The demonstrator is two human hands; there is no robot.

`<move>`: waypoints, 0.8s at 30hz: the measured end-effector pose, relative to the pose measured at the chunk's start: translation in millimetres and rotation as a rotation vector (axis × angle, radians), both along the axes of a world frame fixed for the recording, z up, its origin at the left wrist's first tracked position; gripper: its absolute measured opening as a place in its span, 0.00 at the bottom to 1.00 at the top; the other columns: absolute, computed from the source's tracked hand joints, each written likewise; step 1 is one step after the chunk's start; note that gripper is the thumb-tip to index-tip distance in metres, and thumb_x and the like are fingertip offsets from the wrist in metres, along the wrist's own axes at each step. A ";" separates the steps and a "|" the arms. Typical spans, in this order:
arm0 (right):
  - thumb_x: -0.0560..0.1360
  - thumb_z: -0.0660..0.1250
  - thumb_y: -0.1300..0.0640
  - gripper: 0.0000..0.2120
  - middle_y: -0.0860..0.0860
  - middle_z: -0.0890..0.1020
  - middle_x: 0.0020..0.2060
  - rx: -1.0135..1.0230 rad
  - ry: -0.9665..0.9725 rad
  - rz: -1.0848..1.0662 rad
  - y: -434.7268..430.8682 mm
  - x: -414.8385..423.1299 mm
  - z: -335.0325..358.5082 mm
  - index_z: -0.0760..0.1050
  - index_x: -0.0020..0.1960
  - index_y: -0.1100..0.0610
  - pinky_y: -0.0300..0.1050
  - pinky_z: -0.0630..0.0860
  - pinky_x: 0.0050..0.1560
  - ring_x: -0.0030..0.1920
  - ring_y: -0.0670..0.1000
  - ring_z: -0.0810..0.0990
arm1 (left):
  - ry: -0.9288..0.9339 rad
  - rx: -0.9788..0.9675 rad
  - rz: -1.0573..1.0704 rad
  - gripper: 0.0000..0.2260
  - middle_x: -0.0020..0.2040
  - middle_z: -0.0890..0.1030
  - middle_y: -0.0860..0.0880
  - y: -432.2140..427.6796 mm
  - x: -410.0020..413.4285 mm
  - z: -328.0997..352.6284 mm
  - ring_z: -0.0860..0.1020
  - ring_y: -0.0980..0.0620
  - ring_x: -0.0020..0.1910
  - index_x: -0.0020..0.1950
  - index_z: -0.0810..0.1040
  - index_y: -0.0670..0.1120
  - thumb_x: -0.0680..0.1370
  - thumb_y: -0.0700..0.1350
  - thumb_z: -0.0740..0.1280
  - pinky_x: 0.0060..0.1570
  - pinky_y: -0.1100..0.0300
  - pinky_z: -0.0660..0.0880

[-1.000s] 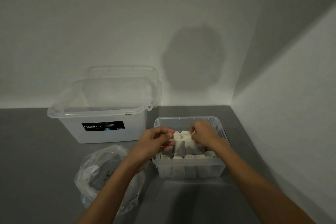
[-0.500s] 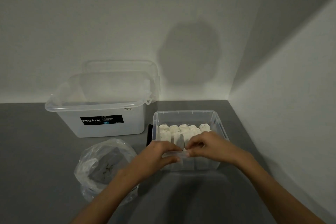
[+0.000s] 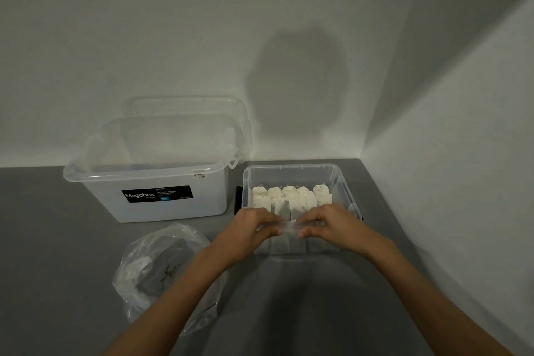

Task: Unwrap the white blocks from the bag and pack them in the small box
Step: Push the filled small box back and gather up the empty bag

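The small clear box (image 3: 344, 182) stands on the grey table near the right wall. Several white blocks (image 3: 289, 196) stand in rows inside it. My left hand (image 3: 248, 228) and my right hand (image 3: 332, 225) meet over the box's front rim. Between them they pinch one pale white block (image 3: 289, 225), thumbs below and fingers on top. I cannot tell whether any wrapping is on it. The crumpled clear bag (image 3: 161, 263) lies on the table to the left of my left forearm, with a dark lump inside.
A large clear Megabox tub (image 3: 150, 196) stands behind the bag, left of the small box, with its lid (image 3: 185, 107) leaning on the back wall. Walls close off the back and right. Bare grey table lies in front of the small box.
Both hands have drawn back from the middle of the small box to its front rim, still pinching the pale block. The view has shifted slightly.
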State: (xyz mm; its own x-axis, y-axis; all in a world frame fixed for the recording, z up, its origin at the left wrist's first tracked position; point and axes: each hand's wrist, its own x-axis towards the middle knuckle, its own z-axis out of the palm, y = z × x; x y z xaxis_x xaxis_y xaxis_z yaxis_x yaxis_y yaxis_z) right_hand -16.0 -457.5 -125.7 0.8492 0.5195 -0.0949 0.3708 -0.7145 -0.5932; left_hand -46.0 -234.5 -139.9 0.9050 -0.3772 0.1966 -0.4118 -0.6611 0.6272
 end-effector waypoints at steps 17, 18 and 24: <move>0.75 0.65 0.41 0.14 0.45 0.83 0.52 -0.096 -0.162 -0.132 12.5 78.1 -9.4 0.79 0.57 0.43 0.46 0.55 0.55 0.59 0.51 0.74 | -0.029 0.234 0.069 0.12 0.53 0.83 0.45 -2.7 85.8 -5.1 0.79 0.46 0.51 0.61 0.78 0.46 0.80 0.48 0.62 0.52 0.55 0.75; 0.75 0.65 0.40 0.14 0.45 0.82 0.52 -0.095 -0.159 -0.132 12.7 82.1 -10.1 0.79 0.57 0.43 0.46 0.54 0.54 0.59 0.51 0.73 | -0.025 0.242 0.071 0.12 0.53 0.83 0.44 -2.6 89.9 -5.8 0.79 0.46 0.50 0.60 0.78 0.46 0.80 0.48 0.62 0.51 0.55 0.75; 0.74 0.65 0.41 0.15 0.45 0.82 0.54 -0.088 -0.160 -0.130 13.0 100.0 -8.7 0.79 0.57 0.45 0.46 0.54 0.55 0.61 0.51 0.72 | -0.009 0.267 0.081 0.12 0.51 0.82 0.44 -2.7 109.8 -7.2 0.78 0.45 0.49 0.59 0.78 0.46 0.81 0.48 0.61 0.50 0.54 0.74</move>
State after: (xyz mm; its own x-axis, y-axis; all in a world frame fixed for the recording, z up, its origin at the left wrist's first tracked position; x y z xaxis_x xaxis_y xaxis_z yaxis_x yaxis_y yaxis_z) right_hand 84.0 -444.5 -134.4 0.9163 0.4003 0.0062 0.3565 -0.8087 -0.4679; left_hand 63.7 -237.2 -147.1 0.9328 -0.3437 0.1082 -0.3560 -0.8333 0.4229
